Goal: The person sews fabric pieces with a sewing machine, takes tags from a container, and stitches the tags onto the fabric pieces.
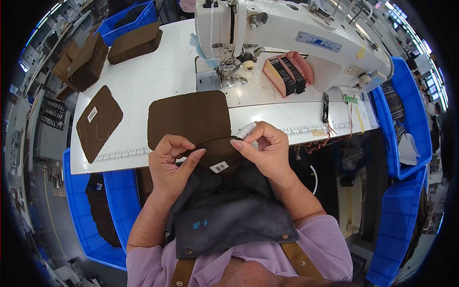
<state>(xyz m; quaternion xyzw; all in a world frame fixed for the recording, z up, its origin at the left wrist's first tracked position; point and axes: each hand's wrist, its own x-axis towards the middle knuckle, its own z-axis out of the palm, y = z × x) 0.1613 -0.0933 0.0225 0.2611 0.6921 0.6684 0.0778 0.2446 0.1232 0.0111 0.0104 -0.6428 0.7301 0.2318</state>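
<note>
From afar, I see the left hand point(167, 167) and right hand point(273, 154) pinching the brown cloth point(216, 151) at six o'clock from the sewing machine point(282, 28), its label point(220, 167) already on, leaving, I judge, the plain panel point(189, 117) at eleven o'clock unworked.

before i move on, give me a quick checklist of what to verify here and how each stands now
1. Left hand pinching the held brown piece: ok.
2. Right hand pinching its edge: ok.
3. White label on the held piece in view: ok.
4. Larger brown panel lying on the table: ok.
5. Held piece clear of the sewing machine: ok.
6. White stick gripped by the right hand: cannot tell.
</note>
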